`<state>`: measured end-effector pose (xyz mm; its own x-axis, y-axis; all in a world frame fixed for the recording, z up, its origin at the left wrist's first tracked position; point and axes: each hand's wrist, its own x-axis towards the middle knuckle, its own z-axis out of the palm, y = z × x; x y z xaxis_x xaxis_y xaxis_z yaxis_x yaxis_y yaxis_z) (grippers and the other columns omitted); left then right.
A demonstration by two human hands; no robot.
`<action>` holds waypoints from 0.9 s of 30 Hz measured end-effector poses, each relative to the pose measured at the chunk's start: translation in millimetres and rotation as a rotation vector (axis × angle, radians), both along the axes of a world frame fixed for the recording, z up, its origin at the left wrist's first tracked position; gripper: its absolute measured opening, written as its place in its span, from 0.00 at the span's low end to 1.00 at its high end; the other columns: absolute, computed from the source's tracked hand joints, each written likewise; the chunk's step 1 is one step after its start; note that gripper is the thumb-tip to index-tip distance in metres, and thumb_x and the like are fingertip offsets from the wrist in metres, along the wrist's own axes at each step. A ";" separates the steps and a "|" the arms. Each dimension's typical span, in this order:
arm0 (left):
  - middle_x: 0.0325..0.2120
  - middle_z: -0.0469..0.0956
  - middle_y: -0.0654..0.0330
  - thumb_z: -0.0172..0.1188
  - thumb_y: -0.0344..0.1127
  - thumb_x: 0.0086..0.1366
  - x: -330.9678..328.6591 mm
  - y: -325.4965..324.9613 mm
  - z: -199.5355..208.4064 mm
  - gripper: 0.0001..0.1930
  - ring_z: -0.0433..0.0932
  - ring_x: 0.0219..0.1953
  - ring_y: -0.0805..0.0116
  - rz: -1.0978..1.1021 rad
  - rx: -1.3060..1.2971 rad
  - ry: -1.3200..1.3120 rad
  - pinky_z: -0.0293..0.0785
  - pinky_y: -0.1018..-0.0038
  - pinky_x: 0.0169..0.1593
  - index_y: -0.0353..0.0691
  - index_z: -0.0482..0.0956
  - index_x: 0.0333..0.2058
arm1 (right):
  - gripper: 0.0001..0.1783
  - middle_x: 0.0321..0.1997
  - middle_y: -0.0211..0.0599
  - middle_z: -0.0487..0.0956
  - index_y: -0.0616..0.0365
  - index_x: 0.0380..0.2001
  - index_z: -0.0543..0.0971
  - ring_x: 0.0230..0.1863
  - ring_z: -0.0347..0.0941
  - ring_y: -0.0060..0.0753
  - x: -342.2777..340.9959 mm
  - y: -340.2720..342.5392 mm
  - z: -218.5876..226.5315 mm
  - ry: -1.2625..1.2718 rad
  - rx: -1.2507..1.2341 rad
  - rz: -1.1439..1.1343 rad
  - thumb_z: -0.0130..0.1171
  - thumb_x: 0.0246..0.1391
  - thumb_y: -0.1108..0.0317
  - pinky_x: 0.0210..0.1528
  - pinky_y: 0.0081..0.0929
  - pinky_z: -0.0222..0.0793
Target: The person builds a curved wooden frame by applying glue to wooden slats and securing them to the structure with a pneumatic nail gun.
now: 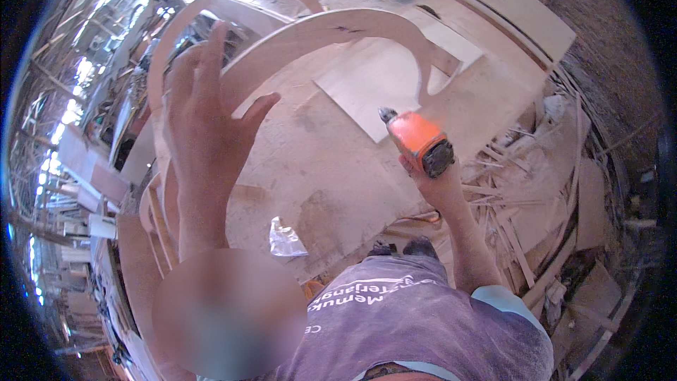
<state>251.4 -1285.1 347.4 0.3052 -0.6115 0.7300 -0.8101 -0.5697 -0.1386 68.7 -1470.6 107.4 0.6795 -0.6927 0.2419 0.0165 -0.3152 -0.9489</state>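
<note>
My left hand (204, 113) is raised with fingers stretched up and thumb spread away, at the left end of a curved wooden arch (331, 28). The arch passes between thumb and fingers; whether the palm presses on it I cannot tell. My right hand (434, 178) is wrapped round an orange-and-black hand-held power tool (416, 134). Its dark nose points up and left, near the arch's right leg. Under the arch lies a pale flat board (374, 85) on a large dusty wooden work surface (331, 176).
A second curved wooden piece (163, 49) loops behind my left hand. A crumpled silvery-white packet (285, 238) lies near me. Long boards (493, 3) rest at the far right. Wood offcuts (518, 219) are heaped at the right; more timber stands at the left. A blurred patch covers the lower left.
</note>
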 end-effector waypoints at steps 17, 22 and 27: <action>0.26 0.80 0.55 0.70 0.28 0.55 -146.1 159.4 -281.4 0.05 0.79 0.28 0.58 0.214 -0.172 0.844 0.72 0.63 0.37 0.37 0.81 0.26 | 0.17 0.31 0.50 0.84 0.62 0.36 0.82 0.37 0.84 0.50 -89.1 -37.2 -77.0 0.665 -0.071 0.244 0.68 0.52 0.58 0.38 0.42 0.76; 0.33 0.83 0.49 0.64 0.37 0.61 -301.8 242.3 -395.3 0.09 0.82 0.37 0.51 0.681 -0.058 1.392 0.77 0.59 0.42 0.37 0.85 0.32 | 0.32 0.47 0.58 0.81 0.64 0.62 0.68 0.51 0.80 0.49 -60.0 -45.4 -77.7 0.722 -0.072 0.584 0.60 0.55 0.67 0.50 0.40 0.73; 0.43 0.83 0.47 0.62 0.46 0.59 -484.0 302.9 -480.6 0.17 0.81 0.48 0.47 1.038 0.171 1.769 0.77 0.56 0.53 0.42 0.87 0.41 | 0.43 0.58 0.66 0.73 0.72 0.71 0.48 0.60 0.72 0.59 -7.8 -14.4 -87.1 0.637 -0.403 0.855 0.53 0.57 0.73 0.61 0.43 0.67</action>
